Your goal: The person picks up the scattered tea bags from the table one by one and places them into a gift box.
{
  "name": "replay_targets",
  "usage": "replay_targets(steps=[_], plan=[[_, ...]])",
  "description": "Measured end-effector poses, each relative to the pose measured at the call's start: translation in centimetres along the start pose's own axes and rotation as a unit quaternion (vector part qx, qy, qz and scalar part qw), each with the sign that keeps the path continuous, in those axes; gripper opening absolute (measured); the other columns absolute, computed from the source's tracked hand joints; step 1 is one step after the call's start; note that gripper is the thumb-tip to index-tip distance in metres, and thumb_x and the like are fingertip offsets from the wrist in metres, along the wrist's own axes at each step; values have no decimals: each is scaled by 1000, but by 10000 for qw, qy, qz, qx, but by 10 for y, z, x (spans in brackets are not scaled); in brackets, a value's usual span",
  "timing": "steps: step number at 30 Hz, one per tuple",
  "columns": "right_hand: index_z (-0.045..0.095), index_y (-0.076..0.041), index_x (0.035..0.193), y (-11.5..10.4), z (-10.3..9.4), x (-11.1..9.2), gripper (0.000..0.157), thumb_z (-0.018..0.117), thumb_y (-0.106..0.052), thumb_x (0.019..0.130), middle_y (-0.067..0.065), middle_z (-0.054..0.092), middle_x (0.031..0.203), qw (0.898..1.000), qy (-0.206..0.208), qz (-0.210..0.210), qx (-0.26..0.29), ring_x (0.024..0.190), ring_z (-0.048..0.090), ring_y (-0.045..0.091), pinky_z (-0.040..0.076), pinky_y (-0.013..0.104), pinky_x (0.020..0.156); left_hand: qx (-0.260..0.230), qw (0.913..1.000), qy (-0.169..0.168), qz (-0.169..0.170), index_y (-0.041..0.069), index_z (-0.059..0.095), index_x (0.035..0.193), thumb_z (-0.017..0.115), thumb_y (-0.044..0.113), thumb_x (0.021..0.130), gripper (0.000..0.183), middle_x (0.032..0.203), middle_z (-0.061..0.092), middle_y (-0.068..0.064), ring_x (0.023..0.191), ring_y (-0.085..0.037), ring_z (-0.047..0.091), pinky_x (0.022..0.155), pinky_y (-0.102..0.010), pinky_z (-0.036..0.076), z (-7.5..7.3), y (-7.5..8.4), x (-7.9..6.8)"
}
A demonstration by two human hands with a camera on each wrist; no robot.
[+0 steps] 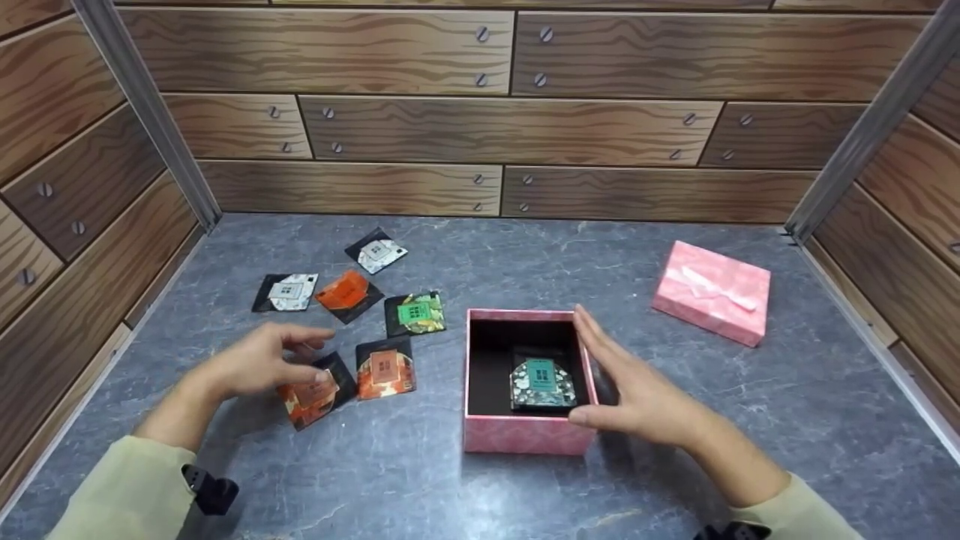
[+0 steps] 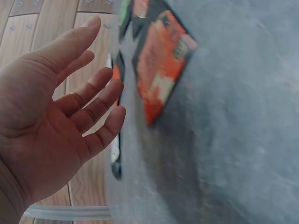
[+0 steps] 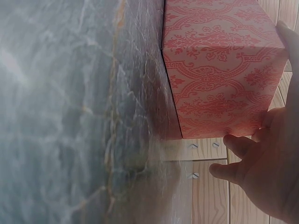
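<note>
My left hand (image 1: 251,364) hovers over an orange-and-black sachet (image 1: 306,401), its fingers loosely bent. In the left wrist view a gap shows between that hand (image 2: 51,112) and the sachet (image 2: 161,60). A second orange sachet (image 1: 386,369) lies just right of it. The lidless pink box (image 1: 525,436) has a black inside, where a teal-labelled sachet (image 1: 541,380) lies. My right hand (image 1: 641,390) rests against the box's right side, thumb by the near corner and fingers along the rim. From the right wrist, the box's patterned side (image 3: 219,70) shows beside the spread fingers.
Farther back on the left lie two white-and-black sachets (image 1: 289,292), an orange one (image 1: 349,295) and a green one (image 1: 417,313). A pink lid with a bow (image 1: 712,292) sits at the right. Wood-patterned walls (image 1: 405,127) enclose the grey marbled tabletop (image 1: 390,487).
</note>
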State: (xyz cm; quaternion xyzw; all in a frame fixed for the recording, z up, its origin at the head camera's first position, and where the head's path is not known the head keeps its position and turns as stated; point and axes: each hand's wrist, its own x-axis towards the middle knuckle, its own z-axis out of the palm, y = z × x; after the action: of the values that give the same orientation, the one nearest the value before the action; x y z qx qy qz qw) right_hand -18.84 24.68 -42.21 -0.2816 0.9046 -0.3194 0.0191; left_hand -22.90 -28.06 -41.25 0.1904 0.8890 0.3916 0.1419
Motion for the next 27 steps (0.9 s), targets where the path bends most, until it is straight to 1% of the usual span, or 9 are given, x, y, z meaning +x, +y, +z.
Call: replay_targets(steps=[3,7,10,13,15,20,23,27], plan=[[7,-29,172,-1,-1,0,118,81,-58,86,-4,2,178,10000,1,-17,-16,156,23,44,26,72,116,6,10000,-51,-14,0,57,150,87,23,90,71,143,62,-26,127,-41,61,107,-59,48,3,-9,-2],[8,-25,172,-1,-1,0,118,82,-56,86,-3,4,178,9999,35,-102,4,156,23,41,26,69,118,230,9997,-22,69,0,59,149,92,24,85,76,143,61,-24,130,-44,56,112,-66,39,6,-17,-6],[10,-22,172,-1,0,0,118,82,-55,86,-2,4,178,9999,47,-153,12,156,23,40,27,68,118,444,9990,-22,43,3,58,151,94,27,81,81,148,53,-28,136,-52,48,113,-73,32,9,-19,-9],[10,-20,172,-1,0,-1,118,82,-56,86,-1,4,178,9999,38,-143,-11,155,25,42,27,69,117,629,9980,-47,29,6,58,152,94,29,80,84,153,46,-32,139,-59,41,112,-78,28,11,-20,-11],[10,-20,172,-1,0,-1,118,82,-56,86,-1,4,178,9999,32,-127,-12,155,25,43,28,70,117,674,9977,-54,56,6,58,152,94,29,80,84,153,45,-32,140,-60,39,113,-78,27,12,-21,-11],[10,-20,172,0,0,-1,118,82,-56,86,-2,4,178,9999,54,-125,-1,156,24,43,27,70,117,625,9979,-44,135,5,58,152,94,28,81,82,152,46,-30,140,-58,41,114,-76,29,12,-23,-10],[9,-20,172,0,0,-1,118,82,-56,86,-2,3,178,9999,51,-126,-20,156,24,43,27,70,117,593,9982,-28,91,5,58,152,93,27,82,81,153,46,-29,140,-58,40,114,-76,27,13,-24,-10],[9,-21,172,0,0,-2,118,81,-57,86,-2,3,178,9999,37,-90,-48,156,24,43,27,71,116,587,9983,-8,60,6,57,152,92,26,84,79,152,46,-28,140,-57,41,114,-75,29,14,-25,-10]])
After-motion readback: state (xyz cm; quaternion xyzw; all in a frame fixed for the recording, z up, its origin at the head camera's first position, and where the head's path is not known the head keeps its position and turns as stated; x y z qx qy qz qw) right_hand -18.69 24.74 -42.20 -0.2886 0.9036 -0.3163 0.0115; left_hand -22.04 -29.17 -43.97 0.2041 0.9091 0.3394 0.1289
